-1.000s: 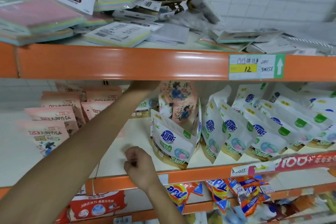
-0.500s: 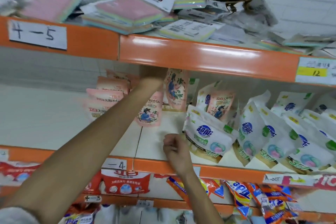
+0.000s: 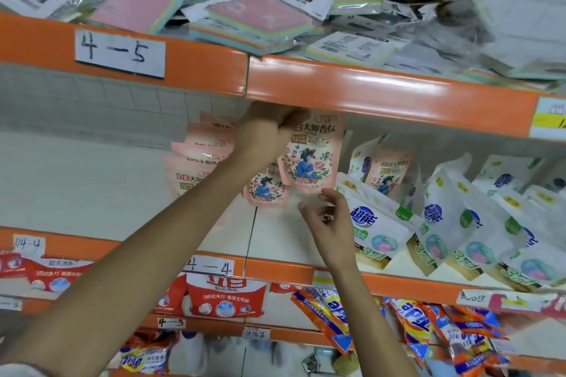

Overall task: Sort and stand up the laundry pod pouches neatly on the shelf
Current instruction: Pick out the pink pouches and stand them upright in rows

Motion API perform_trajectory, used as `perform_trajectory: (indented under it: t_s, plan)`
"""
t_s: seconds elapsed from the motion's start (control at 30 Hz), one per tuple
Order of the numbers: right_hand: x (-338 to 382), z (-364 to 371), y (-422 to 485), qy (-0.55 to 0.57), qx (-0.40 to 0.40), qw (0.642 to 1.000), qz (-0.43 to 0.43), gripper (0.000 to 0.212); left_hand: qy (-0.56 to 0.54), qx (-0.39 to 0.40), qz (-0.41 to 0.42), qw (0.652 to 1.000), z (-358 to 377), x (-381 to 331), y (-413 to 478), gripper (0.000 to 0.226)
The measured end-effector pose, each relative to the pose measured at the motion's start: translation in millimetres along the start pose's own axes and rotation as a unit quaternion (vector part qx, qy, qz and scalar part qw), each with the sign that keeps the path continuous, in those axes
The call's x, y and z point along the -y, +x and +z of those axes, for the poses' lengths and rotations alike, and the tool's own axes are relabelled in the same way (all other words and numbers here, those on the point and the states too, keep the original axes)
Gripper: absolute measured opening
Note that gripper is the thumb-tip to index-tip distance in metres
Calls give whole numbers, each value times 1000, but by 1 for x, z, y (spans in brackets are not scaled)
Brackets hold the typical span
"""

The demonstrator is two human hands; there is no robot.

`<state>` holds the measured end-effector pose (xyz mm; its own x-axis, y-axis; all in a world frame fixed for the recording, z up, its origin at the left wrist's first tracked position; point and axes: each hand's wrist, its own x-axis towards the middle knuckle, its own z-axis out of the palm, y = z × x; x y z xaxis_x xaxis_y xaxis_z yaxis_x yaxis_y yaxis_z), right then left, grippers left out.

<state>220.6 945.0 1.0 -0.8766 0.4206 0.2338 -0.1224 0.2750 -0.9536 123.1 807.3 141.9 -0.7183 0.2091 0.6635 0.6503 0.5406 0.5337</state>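
My left hand (image 3: pixel 263 131) grips the top of a pink floral pouch (image 3: pixel 312 159) and holds it up under the orange beam; a second pink pouch (image 3: pixel 266 191) hangs just behind and below it. My right hand (image 3: pixel 327 217) is raised below the pouch's bottom edge with fingers loosely spread, holding nothing. More pink pouches (image 3: pixel 196 168) stand at the back left of the white shelf (image 3: pixel 269 232). White "3in1" pouches (image 3: pixel 376 223) lean in rows to the right, with one pink pouch (image 3: pixel 389 171) among them.
The upper shelf holds a heap of sticky-note packs (image 3: pixel 254 21) behind an orange beam (image 3: pixel 367 92) labelled 4-5. Below, red detergent bags (image 3: pixel 226 297) and orange bags (image 3: pixel 413 321) fill the lower shelves. The left part of the white shelf (image 3: pixel 76 187) is bare.
My left hand has lifted the pink pouch forward and up under the beam. My right hand has opened from a fist and risen toward the pouch's bottom. The view has shifted left.
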Motion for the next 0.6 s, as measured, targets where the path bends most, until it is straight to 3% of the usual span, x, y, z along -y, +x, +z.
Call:
perform_trajectory:
  t_s: [0.17,0.33,0.5,0.6]
  plan:
    - [0,6,-3,-12,-67,998,-8,47,-24,29,60,997,-20,3,-14,20]
    - [0,16,0,-14,44,996,-74,26,-37,57,55,996,-20,15,-31,26]
    - [-17,28,1,-69,82,992,-65,11,-20,81,1,996,-7,37,-57,17]
    - [-27,33,3,-87,96,991,-43,19,3,101,-41,994,1,48,-72,21]
